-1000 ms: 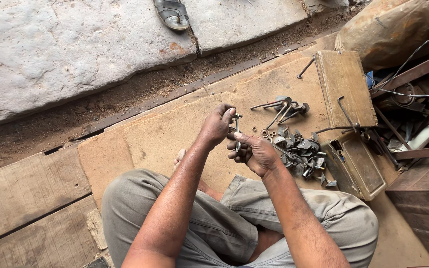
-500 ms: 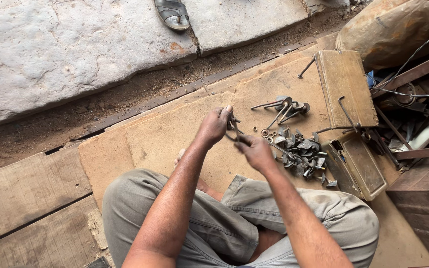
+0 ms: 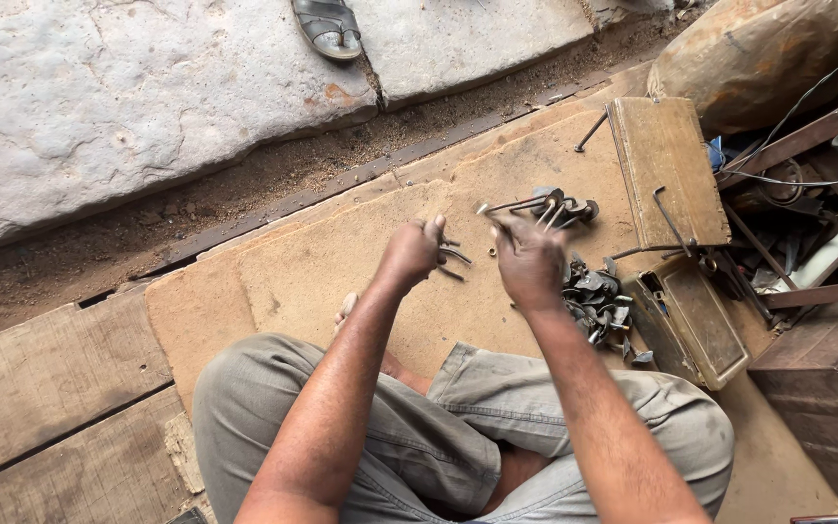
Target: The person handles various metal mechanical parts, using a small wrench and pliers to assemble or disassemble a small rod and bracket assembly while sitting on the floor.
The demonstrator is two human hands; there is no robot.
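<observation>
I sit cross-legged on a brown board. My left hand is closed around a few thin bent metal pieces whose ends stick out to the right. My right hand hovers a little apart from it, fingers curled and pinching a thin metal rod that points to the upper left. Just beyond my right hand lies a bunch of long metal tools, and to its right a pile of small dark metal parts.
An open wooden toolbox with a metal tray stands at the right, beside cluttered scrap and cables. Stone slabs and a sandal lie beyond a dirt strip. Wooden planks are at the left.
My hands were joined over the metal pieces; now they have drawn apart, the right hand moving right and up with a rod, the left keeping the bent pieces.
</observation>
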